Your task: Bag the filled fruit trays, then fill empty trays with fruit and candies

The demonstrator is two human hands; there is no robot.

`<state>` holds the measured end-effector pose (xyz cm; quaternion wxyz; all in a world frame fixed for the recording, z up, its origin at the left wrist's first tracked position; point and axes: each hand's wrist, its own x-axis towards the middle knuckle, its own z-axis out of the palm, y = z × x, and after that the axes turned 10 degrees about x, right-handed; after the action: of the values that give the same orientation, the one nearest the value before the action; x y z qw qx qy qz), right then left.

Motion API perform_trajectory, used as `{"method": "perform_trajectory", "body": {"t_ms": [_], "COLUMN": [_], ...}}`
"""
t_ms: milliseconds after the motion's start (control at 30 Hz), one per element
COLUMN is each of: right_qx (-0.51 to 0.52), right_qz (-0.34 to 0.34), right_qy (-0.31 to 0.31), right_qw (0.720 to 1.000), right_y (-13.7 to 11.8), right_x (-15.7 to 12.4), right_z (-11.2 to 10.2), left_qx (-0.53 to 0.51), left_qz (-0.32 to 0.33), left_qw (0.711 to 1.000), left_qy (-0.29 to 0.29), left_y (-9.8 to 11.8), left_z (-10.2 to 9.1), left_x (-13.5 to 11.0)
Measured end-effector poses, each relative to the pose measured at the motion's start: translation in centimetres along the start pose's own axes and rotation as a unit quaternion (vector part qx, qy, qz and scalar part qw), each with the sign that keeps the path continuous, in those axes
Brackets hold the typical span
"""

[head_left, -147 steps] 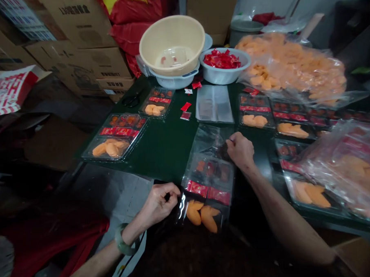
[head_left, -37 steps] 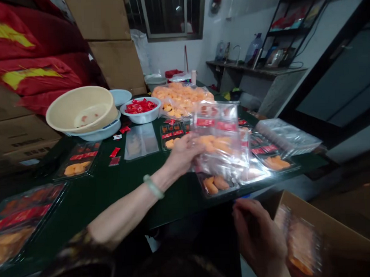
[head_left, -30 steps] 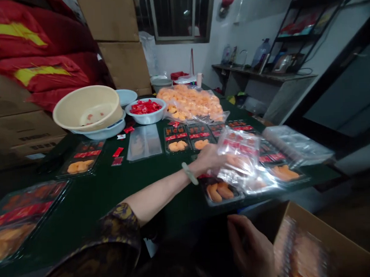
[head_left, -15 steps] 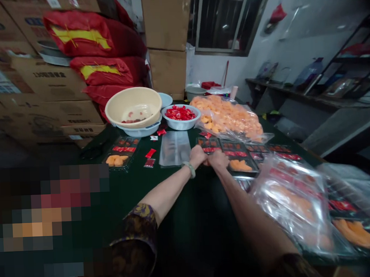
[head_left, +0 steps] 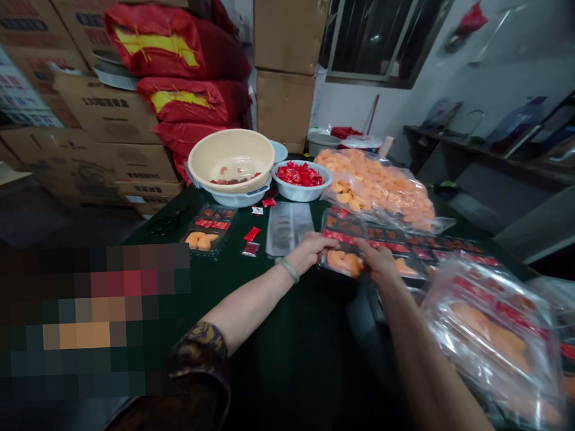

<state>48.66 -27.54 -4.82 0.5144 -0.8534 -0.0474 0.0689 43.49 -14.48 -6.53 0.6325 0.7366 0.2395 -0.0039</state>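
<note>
My left hand (head_left: pixel 309 250), with a pale bangle at its wrist, grips the left side of a black food tray (head_left: pixel 345 262). Orange pieces lie in the tray's near part, with red packets and dark brown pieces further back. On the tray's right side, my right hand (head_left: pixel 379 260) has its fingers closed round the edge. Just left of the tray is a stack of clear plastic bags (head_left: pixel 288 227). A bagged tray (head_left: pixel 495 333) lies by my right forearm.
A cream basin (head_left: pixel 232 157), a bowl of red packets (head_left: pixel 302 180) and a big bag of orange pieces (head_left: pixel 381 186) stand at the back. Another filled tray (head_left: pixel 207 232) and loose red packets (head_left: pixel 253 234) lie left. Scissors (head_left: pixel 163 224) rest at the table's left edge.
The tray between my hands has come nearer, so its orange pieces now show. My hands are further apart on its sides. The view has turned slightly left.
</note>
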Motion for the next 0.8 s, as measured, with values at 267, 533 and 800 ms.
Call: {"method": "perform_trajectory", "body": {"t_ms": [267,533,800], "right_qx": [0.439,0.451,0.414], "right_qz": [0.127,0.200,0.217], "right_qy": [-0.138,-0.145,-0.213], "right_qw": [0.879,0.858,0.858], "right_y": [2.3,5.0,4.7], "right_x": [-6.1,-11.7,-13.2], "right_z": [-0.2,-2.6,-3.9], "left_qx": [0.247,0.568,0.693], "left_qz": [0.102,0.202,0.271], "left_qw": [0.963,0.797,0.668], "left_qy": [0.021,0.022,0.017], "left_y": [-2.2,-4.2,-5.7], "left_z": [-5.2,-11.2,-11.1], "left_x": [-4.6,-3.8,-2.3]}}
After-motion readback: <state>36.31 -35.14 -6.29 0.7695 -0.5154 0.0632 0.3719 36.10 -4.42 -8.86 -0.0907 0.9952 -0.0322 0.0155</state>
